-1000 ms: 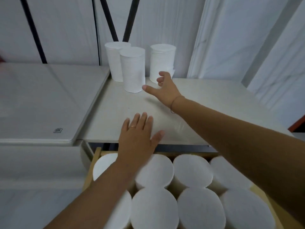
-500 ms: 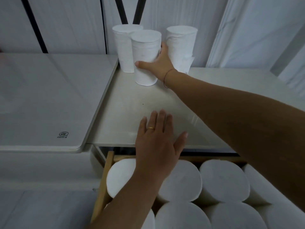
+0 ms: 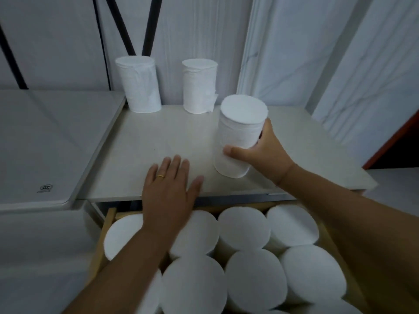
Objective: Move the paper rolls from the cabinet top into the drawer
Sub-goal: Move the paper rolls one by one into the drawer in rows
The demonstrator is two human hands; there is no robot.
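Observation:
My right hand (image 3: 263, 155) grips a white paper roll (image 3: 240, 130), held upright just above the cabinet top (image 3: 158, 137) near its front right. Two more white rolls stand at the back of the cabinet top, one on the left (image 3: 139, 83) and one in the middle (image 3: 199, 85). My left hand (image 3: 170, 191) lies flat, fingers apart, on the front edge of the cabinet top. Below it the wooden drawer (image 3: 106, 227) is pulled out and packed with several upright white rolls (image 3: 242, 227).
A grey lidded unit (image 3: 45, 141) adjoins the cabinet on the left. White panelled walls stand behind and to the right. Two black rods (image 3: 136, 26) lean against the back wall. A dark red edge (image 3: 394, 141) shows at the far right.
My right hand closed on the front roll at the back of the cabinet top and carried it toward me and to the right. My left hand stayed flat at the front edge.

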